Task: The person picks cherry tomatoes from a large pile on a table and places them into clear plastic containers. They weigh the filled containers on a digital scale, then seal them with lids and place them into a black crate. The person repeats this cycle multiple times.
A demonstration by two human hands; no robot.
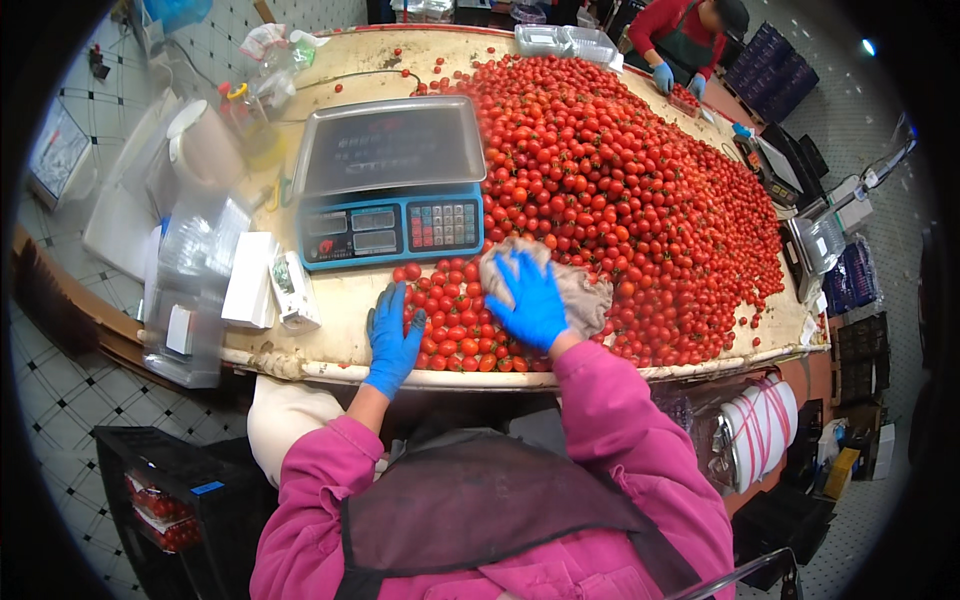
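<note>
A large heap of cherry tomatoes [600, 172] covers the middle and right of the table. My right hand [529, 300], in a blue glove, lies spread flat on a crumpled beige cloth [585, 296] that rests on the tomatoes. At the left end of a single layer of tomatoes [457, 322] near the front edge, my left hand [394, 341] stands with its fingers apart, also gloved in blue. Its palm side faces these tomatoes and it grips nothing. Behind both hands sits a blue digital scale [390, 187] with a bare metal pan.
White boxes [250, 281] and stacked clear plastic containers [191, 277] stand at the left. More clear containers [562, 41] lie at the far edge. A co-worker [679, 45] handles a filled tray there. Below left is a black crate [180, 487] with packed tomatoes.
</note>
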